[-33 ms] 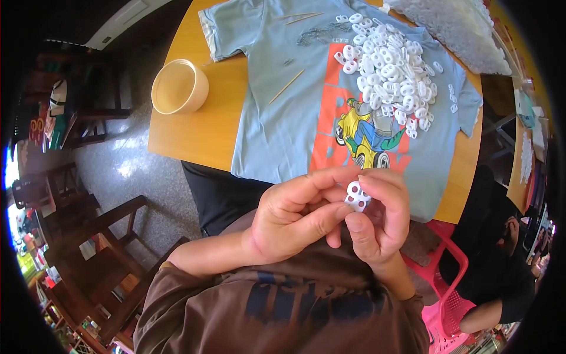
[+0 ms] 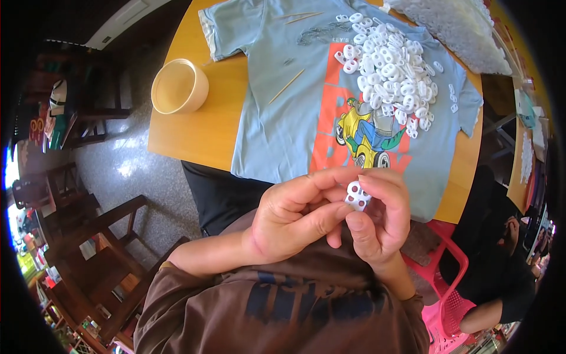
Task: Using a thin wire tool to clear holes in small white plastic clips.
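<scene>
In front of my chest, a small white plastic piece with round holes (image 2: 356, 197), shaped like a cord lock, is held between both hands. My left hand (image 2: 298, 213) is closed, its thumb pressing the piece's lower left side. The fingers of my right hand (image 2: 384, 221) curl around its right side, with the index fingertip at the top. Fingers hide part of it. Beyond my hands, a heap of similar white pieces (image 2: 392, 71) lies on a light blue T-shirt (image 2: 268, 130) spread over the table. Small dark metal bits (image 2: 324, 35) lie on the shirt's upper part.
A thin wooden stick (image 2: 287, 87) rests on the shirt, with more near its collar. A round plastic tub (image 2: 180, 87) stands on the wooden table (image 2: 227, 88) at left. Top right is a bulging clear bag (image 2: 451, 29). A pink plastic chair (image 2: 448, 295) and a person in black are at right.
</scene>
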Demonstrator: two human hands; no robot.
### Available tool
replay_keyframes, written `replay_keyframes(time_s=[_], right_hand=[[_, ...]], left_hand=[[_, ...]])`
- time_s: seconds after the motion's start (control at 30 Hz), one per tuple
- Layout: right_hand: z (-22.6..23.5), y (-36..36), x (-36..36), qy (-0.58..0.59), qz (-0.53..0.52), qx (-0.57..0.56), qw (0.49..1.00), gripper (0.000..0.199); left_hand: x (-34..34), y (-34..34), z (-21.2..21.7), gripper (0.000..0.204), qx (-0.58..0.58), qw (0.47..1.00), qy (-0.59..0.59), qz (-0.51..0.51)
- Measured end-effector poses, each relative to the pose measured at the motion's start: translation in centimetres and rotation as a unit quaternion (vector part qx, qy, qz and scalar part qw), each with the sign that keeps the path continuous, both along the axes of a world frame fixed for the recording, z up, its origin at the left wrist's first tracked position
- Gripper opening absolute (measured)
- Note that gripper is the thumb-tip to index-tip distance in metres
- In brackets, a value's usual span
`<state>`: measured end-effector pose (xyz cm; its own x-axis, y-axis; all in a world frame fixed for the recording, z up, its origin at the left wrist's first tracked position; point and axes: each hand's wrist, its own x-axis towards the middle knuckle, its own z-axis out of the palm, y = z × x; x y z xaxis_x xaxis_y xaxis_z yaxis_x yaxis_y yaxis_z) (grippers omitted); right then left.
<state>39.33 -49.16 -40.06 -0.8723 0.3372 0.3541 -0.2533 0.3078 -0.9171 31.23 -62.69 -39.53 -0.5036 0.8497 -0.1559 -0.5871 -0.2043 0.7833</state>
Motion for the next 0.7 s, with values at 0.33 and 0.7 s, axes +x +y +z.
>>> replay_keyframes(time_s=[0.33,0.7], right_hand=[[-1.7,0.0,0.4,0.036,0.018,-0.042,0.998,0.031],[-1.8,0.0,0.1,0.048,0.014,-0.014,0.999,0.032]], left_hand=[[0.4,-0.5,-1.0,0.036,0.008,0.999,0.048,-0.018],[1.0,-0.5,-0.7,0.034,-0.009,0.999,0.031,0.018]])
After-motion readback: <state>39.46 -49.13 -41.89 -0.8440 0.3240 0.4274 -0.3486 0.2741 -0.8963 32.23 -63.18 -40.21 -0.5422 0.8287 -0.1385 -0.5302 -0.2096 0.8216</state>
